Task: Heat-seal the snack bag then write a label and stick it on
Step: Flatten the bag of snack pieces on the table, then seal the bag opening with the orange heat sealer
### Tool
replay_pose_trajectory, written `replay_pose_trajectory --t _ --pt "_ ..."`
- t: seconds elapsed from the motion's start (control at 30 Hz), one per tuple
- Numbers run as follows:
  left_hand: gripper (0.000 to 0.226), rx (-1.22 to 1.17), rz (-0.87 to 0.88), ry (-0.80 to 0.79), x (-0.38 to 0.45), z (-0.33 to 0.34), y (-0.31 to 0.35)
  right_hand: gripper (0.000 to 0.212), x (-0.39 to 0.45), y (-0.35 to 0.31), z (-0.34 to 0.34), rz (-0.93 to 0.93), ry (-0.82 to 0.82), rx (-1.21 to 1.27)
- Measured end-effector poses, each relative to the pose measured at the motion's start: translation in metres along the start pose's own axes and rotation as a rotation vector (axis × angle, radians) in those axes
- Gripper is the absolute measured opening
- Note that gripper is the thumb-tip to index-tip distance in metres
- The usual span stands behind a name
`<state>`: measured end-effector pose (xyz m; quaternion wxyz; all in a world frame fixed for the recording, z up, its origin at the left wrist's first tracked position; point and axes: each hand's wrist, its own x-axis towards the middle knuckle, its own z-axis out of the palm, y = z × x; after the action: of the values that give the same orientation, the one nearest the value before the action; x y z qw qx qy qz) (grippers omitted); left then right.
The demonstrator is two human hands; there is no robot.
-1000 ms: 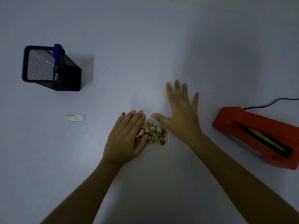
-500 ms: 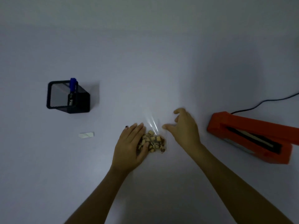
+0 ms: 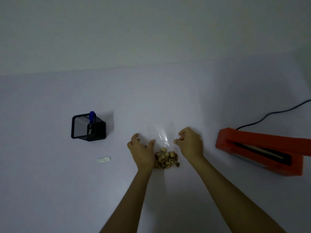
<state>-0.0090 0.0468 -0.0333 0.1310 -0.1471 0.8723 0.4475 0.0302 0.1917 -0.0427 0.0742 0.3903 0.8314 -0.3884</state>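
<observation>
Clear crinkly plastic, that's the snack bag (image 3: 165,153), lying on the white table (image 3: 50,190) with lumpy tan bits bunched at its near end. Left hand (image 3: 142,151) and right hand (image 3: 191,143) pinch its sides, fingers curled. Orange boxy heat sealer (image 3: 262,153) sits right of the grip; paper label (image 3: 103,159) and black mesh pen holder (image 3: 88,128) sit left.

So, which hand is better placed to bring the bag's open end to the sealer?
Probably the right hand: its fingers pinch the bag on the side toward the red sealer.
</observation>
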Motion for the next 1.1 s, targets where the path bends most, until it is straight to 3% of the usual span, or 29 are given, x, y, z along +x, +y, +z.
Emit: replay_pose_trajectory --t 0.17,0.37,0.5,0.57,0.9,1.1 --pt "0.012 -0.165 -0.157 -0.216 0.013 -0.004 -0.006 0.020 0.005 0.003 -0.001 -0.004 -0.033 0.047" --pt "0.015 -0.369 -0.135 -0.402 0.008 -0.020 0.004 0.033 0.001 0.007 -0.003 -0.019 -0.146 0.198" --pt "0.012 -0.371 -0.049 -0.495 0.002 -0.032 0.009 0.031 -0.008 0.000 -0.023 0.065 -0.410 0.625" --pt "0.010 -0.390 -0.024 -0.518 -0.003 -0.037 0.013 0.024 -0.014 -0.003 -0.031 0.015 -0.476 0.696" --pt "0.017 -0.475 0.196 -0.580 -0.050 -0.077 0.045 0.010 -0.083 -0.016 -0.091 -0.151 -0.287 0.697" --pt "0.015 -0.438 0.280 -0.721 -0.094 -0.084 0.068 0.005 -0.134 0.000 -0.124 -0.054 -0.148 0.803"
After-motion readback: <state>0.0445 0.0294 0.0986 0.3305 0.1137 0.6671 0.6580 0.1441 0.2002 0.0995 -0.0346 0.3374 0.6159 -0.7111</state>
